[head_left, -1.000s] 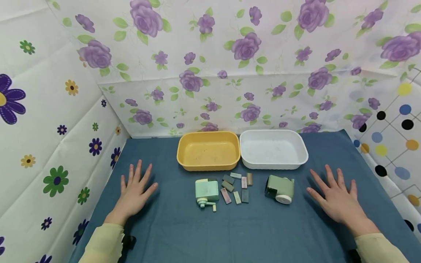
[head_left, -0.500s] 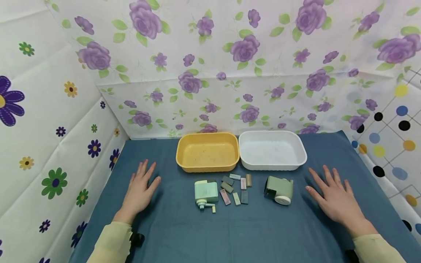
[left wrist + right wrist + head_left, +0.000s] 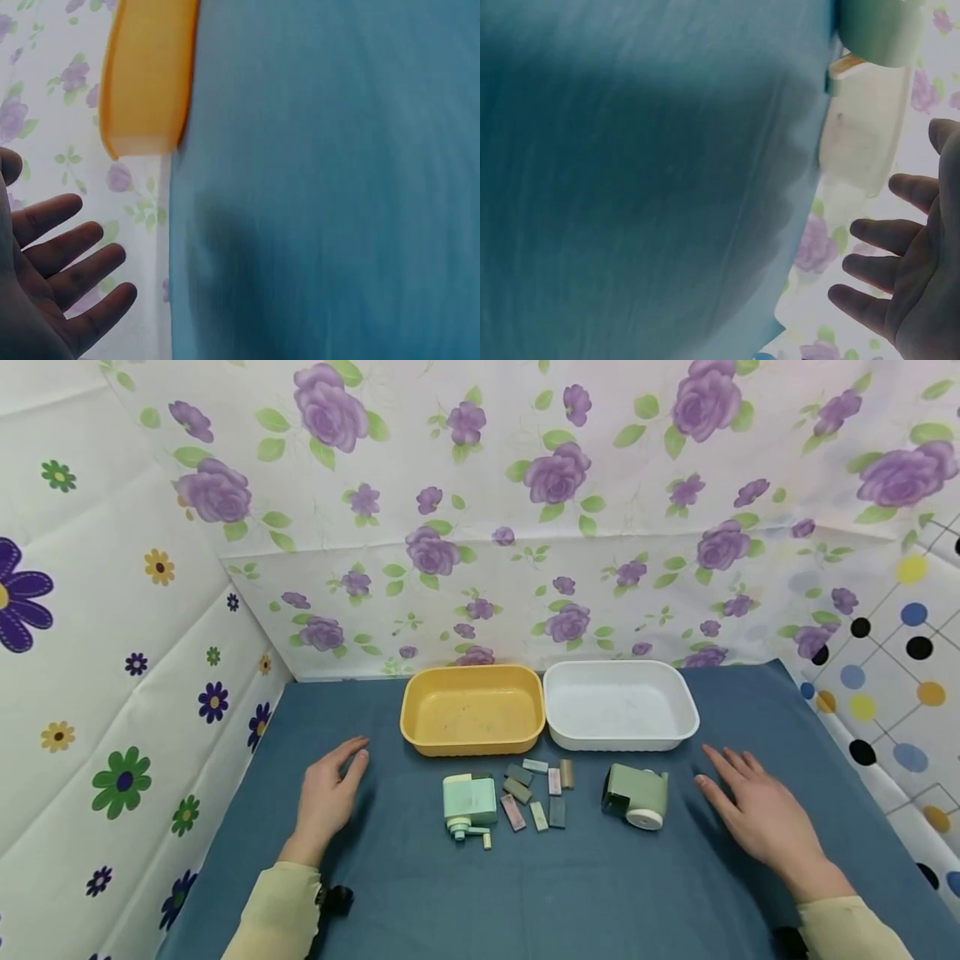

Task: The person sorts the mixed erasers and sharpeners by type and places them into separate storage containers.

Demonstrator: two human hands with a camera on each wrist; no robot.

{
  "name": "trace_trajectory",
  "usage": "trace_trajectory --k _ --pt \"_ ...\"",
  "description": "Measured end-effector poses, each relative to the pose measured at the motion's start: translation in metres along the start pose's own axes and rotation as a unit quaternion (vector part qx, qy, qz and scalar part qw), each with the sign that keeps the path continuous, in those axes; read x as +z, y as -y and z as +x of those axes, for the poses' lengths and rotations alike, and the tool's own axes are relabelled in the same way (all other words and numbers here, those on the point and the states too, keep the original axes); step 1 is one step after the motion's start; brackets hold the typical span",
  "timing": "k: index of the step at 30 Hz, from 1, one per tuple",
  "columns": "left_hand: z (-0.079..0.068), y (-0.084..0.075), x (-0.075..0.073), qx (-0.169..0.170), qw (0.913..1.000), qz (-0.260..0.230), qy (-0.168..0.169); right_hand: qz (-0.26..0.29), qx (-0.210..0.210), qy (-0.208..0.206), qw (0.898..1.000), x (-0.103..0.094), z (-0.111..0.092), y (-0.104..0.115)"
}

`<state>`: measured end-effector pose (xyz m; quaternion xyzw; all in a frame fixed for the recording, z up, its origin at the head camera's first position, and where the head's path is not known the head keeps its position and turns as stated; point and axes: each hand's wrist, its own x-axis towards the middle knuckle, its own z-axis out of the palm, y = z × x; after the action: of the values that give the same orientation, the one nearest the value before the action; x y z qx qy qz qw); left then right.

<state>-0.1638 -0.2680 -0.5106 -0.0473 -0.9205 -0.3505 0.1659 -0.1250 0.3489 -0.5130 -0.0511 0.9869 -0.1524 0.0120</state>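
Observation:
My left hand [image 3: 324, 797] hovers over the cloth left of a mint-green box with a crank handle [image 3: 469, 802], holding nothing. In the left wrist view its fingers [image 3: 71, 247] are loosely spread. To the right, my right hand [image 3: 772, 818] is also bare, nearest to an olive-green block-shaped device [image 3: 636, 793] with a white round part, lying on its side. The right wrist view shows relaxed fingers [image 3: 881, 268] apart from that device. Several small pastel blocks [image 3: 517, 790], in pink, grey, green and tan, lie in a loose cluster between the two devices.
A yellow tray [image 3: 472, 748] and a white tray [image 3: 622, 742] stand side by side at the back of the blue cloth [image 3: 480, 902]. Flower-patterned sheets [image 3: 480, 568] rise behind and on the left; a dotted sheet [image 3: 885, 693] hangs at the right.
My left hand has moved right, turned, and drawn its spread fingers together. My right hand's fingers have come closer together. The devices, blocks and trays stay where they were.

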Motion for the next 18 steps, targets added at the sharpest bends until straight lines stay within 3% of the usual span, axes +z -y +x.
trace_trajectory --k 9,14,18 --pt "0.008 -0.01 0.023 -0.046 0.9927 -0.099 -0.05 0.028 0.03 -0.007 0.999 -0.002 -0.002 0.012" --pt "0.016 -0.02 0.034 -0.07 0.9784 -0.183 -0.066 0.046 0.039 -0.029 0.998 -0.002 -0.002 0.019" --pt "0.023 -0.026 0.043 -0.1 0.9654 -0.235 -0.052 0.061 0.039 -0.056 0.996 0.0 -0.004 0.025"
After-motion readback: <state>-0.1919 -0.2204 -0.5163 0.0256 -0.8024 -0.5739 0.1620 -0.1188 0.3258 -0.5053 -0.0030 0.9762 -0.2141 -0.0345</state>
